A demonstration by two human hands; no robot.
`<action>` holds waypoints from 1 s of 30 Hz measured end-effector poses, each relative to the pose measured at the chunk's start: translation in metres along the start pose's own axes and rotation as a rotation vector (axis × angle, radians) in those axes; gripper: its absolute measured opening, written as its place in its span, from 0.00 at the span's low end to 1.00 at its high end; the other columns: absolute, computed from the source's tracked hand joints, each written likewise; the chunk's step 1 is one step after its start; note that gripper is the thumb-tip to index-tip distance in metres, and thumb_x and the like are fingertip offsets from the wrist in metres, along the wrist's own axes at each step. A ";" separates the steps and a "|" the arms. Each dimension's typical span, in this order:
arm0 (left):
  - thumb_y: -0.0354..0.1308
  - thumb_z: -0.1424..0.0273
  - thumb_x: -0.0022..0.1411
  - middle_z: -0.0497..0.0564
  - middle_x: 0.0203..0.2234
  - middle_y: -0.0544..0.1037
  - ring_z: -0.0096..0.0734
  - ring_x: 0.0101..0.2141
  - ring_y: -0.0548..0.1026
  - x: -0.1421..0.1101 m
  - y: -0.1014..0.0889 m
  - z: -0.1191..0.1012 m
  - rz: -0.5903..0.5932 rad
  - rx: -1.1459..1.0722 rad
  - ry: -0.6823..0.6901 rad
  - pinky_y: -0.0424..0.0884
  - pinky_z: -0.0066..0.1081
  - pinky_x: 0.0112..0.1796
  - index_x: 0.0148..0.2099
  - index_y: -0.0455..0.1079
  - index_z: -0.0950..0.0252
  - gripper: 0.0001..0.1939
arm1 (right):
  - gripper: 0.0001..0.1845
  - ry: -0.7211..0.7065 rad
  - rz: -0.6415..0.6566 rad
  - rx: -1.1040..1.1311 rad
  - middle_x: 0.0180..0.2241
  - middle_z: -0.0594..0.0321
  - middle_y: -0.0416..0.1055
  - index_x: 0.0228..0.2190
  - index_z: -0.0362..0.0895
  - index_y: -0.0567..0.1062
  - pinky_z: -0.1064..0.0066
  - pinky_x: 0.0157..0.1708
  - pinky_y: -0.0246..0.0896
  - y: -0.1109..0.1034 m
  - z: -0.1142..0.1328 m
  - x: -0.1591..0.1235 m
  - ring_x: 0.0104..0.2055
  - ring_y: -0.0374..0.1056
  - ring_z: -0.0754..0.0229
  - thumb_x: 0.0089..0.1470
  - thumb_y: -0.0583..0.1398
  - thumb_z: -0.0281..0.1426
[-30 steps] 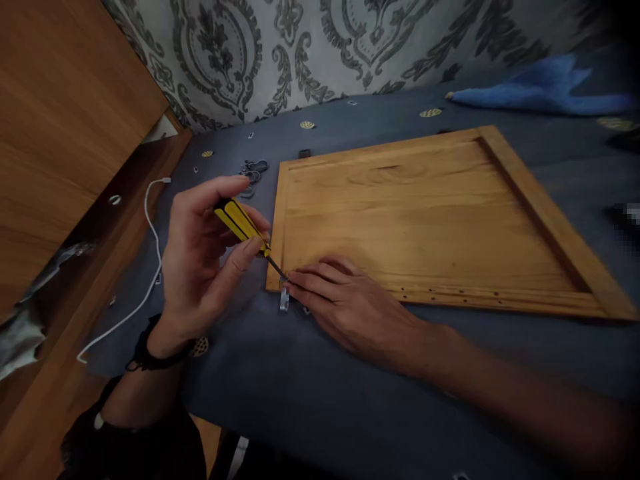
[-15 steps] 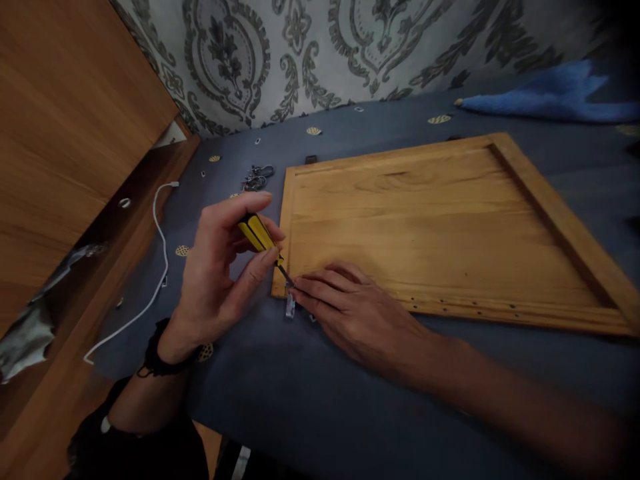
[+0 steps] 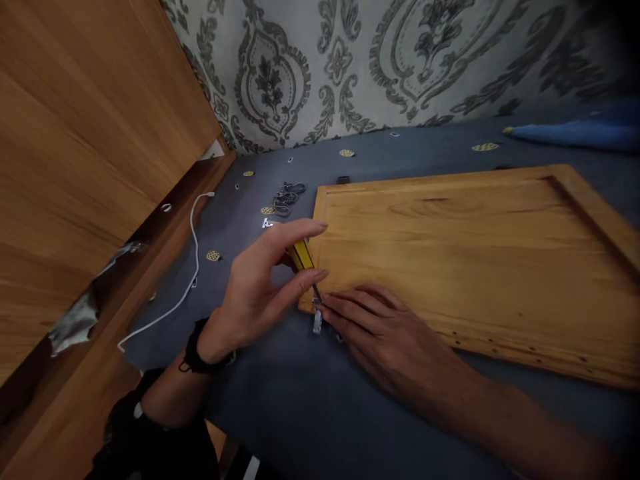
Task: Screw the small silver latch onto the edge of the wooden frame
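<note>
My left hand [image 3: 265, 280], with a dark band at the wrist, holds a screwdriver [image 3: 303, 255] with a yellow and black handle between thumb and fingers. The tool tilts down to the right, its tip at a small metal hinge [image 3: 317, 322] on the near left corner of a wooden panel [image 3: 420, 247]. My right hand [image 3: 383, 327] rests along the panel's near edge, fingers together and fingertips closed at the hinge beside the screwdriver tip. Those fingers cover part of the metal, and the thumb is hidden.
The panel lies on a dark blue patterned cloth [image 3: 280, 400]. Left of it are tangled dark cords [image 3: 287, 198], a small metal piece [image 3: 267, 223] and a white cable [image 3: 195, 233]. A wooden board [image 3: 95, 113] stands at left. A blue fluffy object [image 3: 575, 135] lies far right.
The view has shifted, so everything appears farther right and lower. My left fingers have turned a little around the screwdriver handle, while its tip and my right hand stay at the hinge.
</note>
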State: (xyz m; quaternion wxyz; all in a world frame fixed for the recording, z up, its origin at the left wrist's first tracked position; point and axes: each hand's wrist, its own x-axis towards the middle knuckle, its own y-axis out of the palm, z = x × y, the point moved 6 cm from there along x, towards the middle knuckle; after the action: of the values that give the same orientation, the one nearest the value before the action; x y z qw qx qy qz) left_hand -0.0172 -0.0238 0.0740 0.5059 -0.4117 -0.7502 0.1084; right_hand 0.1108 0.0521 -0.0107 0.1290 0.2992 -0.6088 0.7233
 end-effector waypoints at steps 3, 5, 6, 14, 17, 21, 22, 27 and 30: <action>0.63 0.73 0.64 0.51 0.51 0.72 0.32 0.42 0.78 0.002 -0.001 0.000 0.019 -0.099 -0.048 0.81 0.33 0.41 0.62 0.61 0.53 0.27 | 0.19 0.004 -0.005 0.010 0.48 0.52 0.78 0.49 0.37 0.77 0.56 0.50 0.67 -0.003 0.001 0.002 0.51 0.71 0.53 0.64 0.51 0.23; 0.62 0.75 0.64 0.49 0.45 0.73 0.30 0.41 0.78 0.003 0.000 0.000 0.051 -0.158 -0.079 0.82 0.32 0.41 0.62 0.60 0.53 0.28 | 0.19 0.005 -0.001 0.010 0.47 0.52 0.78 0.49 0.37 0.77 0.57 0.49 0.67 -0.004 0.002 0.003 0.50 0.71 0.53 0.65 0.50 0.23; 0.62 0.76 0.64 0.48 0.43 0.73 0.29 0.41 0.78 0.003 0.001 0.001 0.063 -0.173 -0.095 0.81 0.31 0.41 0.62 0.60 0.54 0.28 | 0.19 0.007 0.002 0.009 0.47 0.52 0.78 0.49 0.37 0.77 0.57 0.49 0.67 -0.004 0.002 0.003 0.49 0.71 0.54 0.65 0.49 0.23; 0.65 0.71 0.62 0.50 0.51 0.73 0.33 0.45 0.76 0.002 -0.004 -0.001 -0.004 -0.028 0.003 0.78 0.30 0.36 0.61 0.64 0.54 0.26 | 0.18 0.025 0.014 0.011 0.49 0.53 0.77 0.49 0.36 0.77 0.56 0.52 0.65 -0.003 0.001 0.002 0.50 0.70 0.53 0.65 0.51 0.23; 0.65 0.73 0.62 0.49 0.48 0.73 0.30 0.41 0.77 0.005 -0.004 -0.002 0.014 -0.094 -0.054 0.80 0.31 0.40 0.60 0.65 0.54 0.26 | 0.18 0.028 0.020 0.015 0.48 0.53 0.77 0.49 0.37 0.77 0.57 0.51 0.65 -0.004 0.001 0.003 0.50 0.70 0.54 0.66 0.50 0.23; 0.62 0.76 0.64 0.48 0.44 0.71 0.29 0.41 0.79 0.006 -0.002 -0.002 0.053 -0.155 -0.102 0.80 0.31 0.44 0.60 0.63 0.55 0.25 | 0.18 0.029 0.012 0.016 0.47 0.54 0.78 0.47 0.37 0.78 0.59 0.51 0.65 -0.005 0.002 0.004 0.49 0.70 0.54 0.66 0.50 0.24; 0.61 0.76 0.64 0.49 0.44 0.71 0.30 0.41 0.78 0.005 -0.002 -0.002 0.064 -0.155 -0.099 0.80 0.32 0.44 0.61 0.63 0.55 0.25 | 0.18 0.028 0.010 0.016 0.48 0.54 0.78 0.47 0.37 0.78 0.59 0.51 0.65 -0.005 0.002 0.004 0.49 0.70 0.54 0.66 0.50 0.24; 0.65 0.74 0.61 0.50 0.52 0.71 0.34 0.46 0.76 0.001 -0.002 -0.003 0.023 -0.047 -0.016 0.79 0.32 0.39 0.63 0.62 0.51 0.31 | 0.18 0.022 0.004 0.018 0.48 0.52 0.77 0.47 0.36 0.78 0.57 0.50 0.65 -0.004 0.003 0.003 0.50 0.70 0.52 0.65 0.51 0.23; 0.65 0.75 0.62 0.50 0.51 0.73 0.33 0.44 0.77 0.003 -0.004 -0.006 -0.024 -0.048 0.004 0.80 0.30 0.37 0.61 0.65 0.53 0.27 | 0.17 0.029 0.003 0.024 0.48 0.52 0.77 0.47 0.36 0.78 0.57 0.49 0.66 -0.004 0.003 0.004 0.49 0.70 0.52 0.65 0.51 0.23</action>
State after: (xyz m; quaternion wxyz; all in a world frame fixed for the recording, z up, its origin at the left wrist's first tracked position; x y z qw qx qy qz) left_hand -0.0148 -0.0259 0.0806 0.4986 -0.4152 -0.7563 0.0834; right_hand 0.1111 0.0500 -0.0048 0.1333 0.2893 -0.5984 0.7351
